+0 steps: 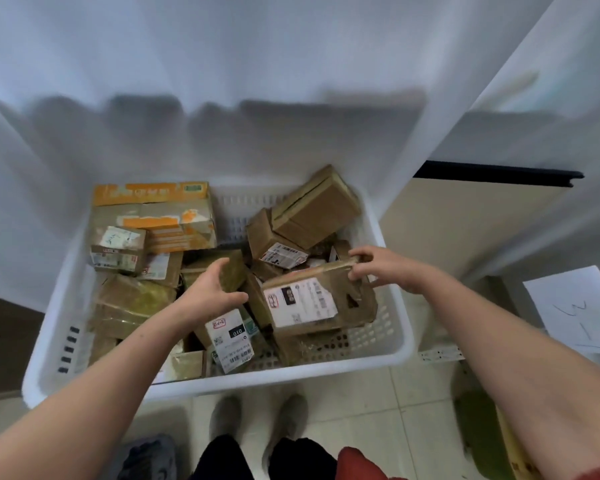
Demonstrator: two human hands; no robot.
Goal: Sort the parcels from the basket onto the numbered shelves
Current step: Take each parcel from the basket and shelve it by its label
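Note:
A white plastic basket (400,344) stands on the floor before me, filled with several cardboard parcels. My left hand (210,289) grips a small brown parcel (234,271) near the middle of the basket. My right hand (378,265) pinches the far top edge of a larger brown box (354,299) with a white shipping label, which lies tilted at the basket's right side. A small parcel with a white label marked 010 (231,337) lies just below my left hand. An orange-and-brown box (153,216) sits at the back left.
White cloth (222,81) hangs behind the basket. A shelf edge with a paper sign reading 3-1 (575,306) is at the right. A beige panel with a dark top edge (482,216) stands at the back right. My feet (257,420) are on the tiled floor below the basket.

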